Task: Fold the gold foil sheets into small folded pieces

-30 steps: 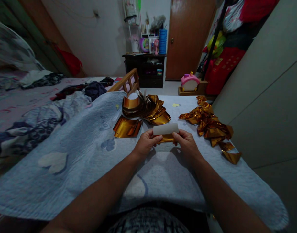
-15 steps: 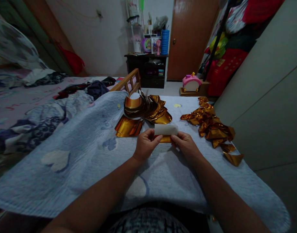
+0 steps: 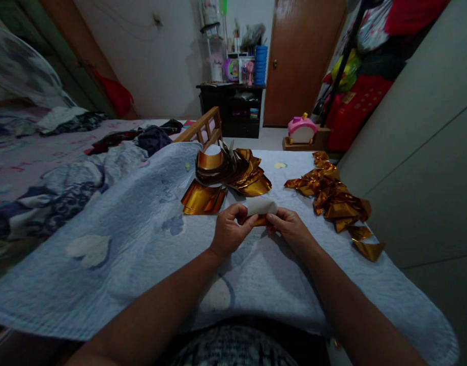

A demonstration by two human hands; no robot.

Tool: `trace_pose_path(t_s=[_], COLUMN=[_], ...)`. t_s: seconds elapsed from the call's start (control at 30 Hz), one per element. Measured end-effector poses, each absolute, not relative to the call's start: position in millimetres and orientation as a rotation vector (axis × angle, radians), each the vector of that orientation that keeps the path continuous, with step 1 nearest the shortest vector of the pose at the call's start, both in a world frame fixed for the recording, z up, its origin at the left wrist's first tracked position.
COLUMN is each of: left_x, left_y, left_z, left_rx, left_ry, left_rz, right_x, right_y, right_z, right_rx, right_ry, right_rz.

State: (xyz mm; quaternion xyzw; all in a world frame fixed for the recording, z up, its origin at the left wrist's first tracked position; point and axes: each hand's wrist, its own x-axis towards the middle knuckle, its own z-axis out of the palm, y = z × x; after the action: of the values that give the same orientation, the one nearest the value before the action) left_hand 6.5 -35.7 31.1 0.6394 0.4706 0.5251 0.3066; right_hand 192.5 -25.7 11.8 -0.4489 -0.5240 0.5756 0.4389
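My left hand [image 3: 229, 229] and my right hand [image 3: 290, 227] pinch one sheet of gold paper [image 3: 261, 207] between them, just above the pale blue quilt [image 3: 142, 244]. The sheet's white back faces me and a gold strip shows below it. Both hands are closed on its two ends. Beyond my hands lies a stack of flat gold sheets [image 3: 201, 198] and a heap of curled gold sheets [image 3: 233, 170]. To the right runs a row of folded gold paper pieces [image 3: 332, 198].
A bed with rumpled clothes [image 3: 65, 152] fills the left. A wooden rail [image 3: 201, 129] stands behind the quilt. A dark shelf unit [image 3: 233, 109], a brown door [image 3: 298, 61], a pink toy [image 3: 301, 129] and a grey cabinet wall [image 3: 420, 142] are farther off.
The two hands have drawn closer together and the white sheet between them has become narrower and more creased. The piles on the quilt have stayed put.
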Motion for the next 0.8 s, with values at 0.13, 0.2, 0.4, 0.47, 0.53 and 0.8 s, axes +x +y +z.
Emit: trace_pose_path(t_s=[0.13,0.2,0.4,0.47,0.53,0.8], left_x=[6.5,6.6,7.1,7.6,8.3,7.8], left_y=[-35.6,-35.6,-33.2,-31.1,-28.0,-12.0], left_z=[31.1,30.9,29.5,29.6,28.9,11.7], left_rx=[1.624,1.590,1.359,1.297,1.271,1.361], left_ry=[1.202,1.180,1.106,1.096,1.110,1.237], left_rz=[1.374,1.378,1.352,1.345,1.339,1.209], right_x=[192.2,191.9,191.6,192.3,193.2,198.8], right_y=[-26.6,-27.0,-26.6,-26.1,-25.6,-23.6], right_z=[13.2,13.6,13.8,14.3,14.9,12.6], right_rx=[-1.122,-1.122,-1.163,-1.179,-1.187,-1.300], right_ry=[-1.278,-1.273,-1.250,-1.249,-1.217,-1.277], right_rz=[1.423,1.422,1.356,1.324,1.305,1.163])
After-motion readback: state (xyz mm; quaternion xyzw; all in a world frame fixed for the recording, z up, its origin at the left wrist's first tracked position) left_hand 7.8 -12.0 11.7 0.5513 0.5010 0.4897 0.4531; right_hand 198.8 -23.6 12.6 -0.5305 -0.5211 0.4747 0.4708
